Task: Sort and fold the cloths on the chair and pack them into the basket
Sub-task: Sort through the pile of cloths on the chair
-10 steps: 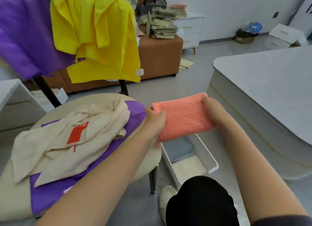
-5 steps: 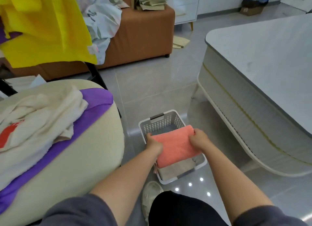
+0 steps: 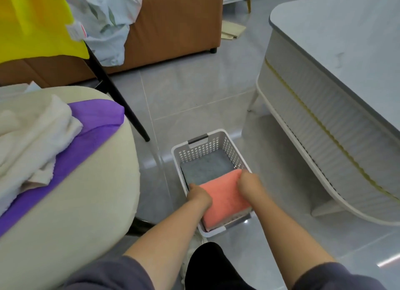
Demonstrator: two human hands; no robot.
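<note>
2 hands set a folded coral cloth (image 3: 225, 199) into the basket (image 3: 207, 146).
Left hand (image 3: 199, 195) and right hand (image 3: 249, 184) grip its ends, fingers curled under. A grey cloth (image 3: 205, 166) is already packed; the cream cloth (image 3: 32, 138) and purple cloth (image 3: 93, 125) lie unfolded on the chair (image 3: 86, 192).

Bright, even daylight, possibly from the right. Soft shadow under the table (image 3: 324, 58); glare streaks on the glossy floor (image 3: 194, 94). Edges bow; the right hand (image 3: 249, 184) looks slightly smeared.
</note>
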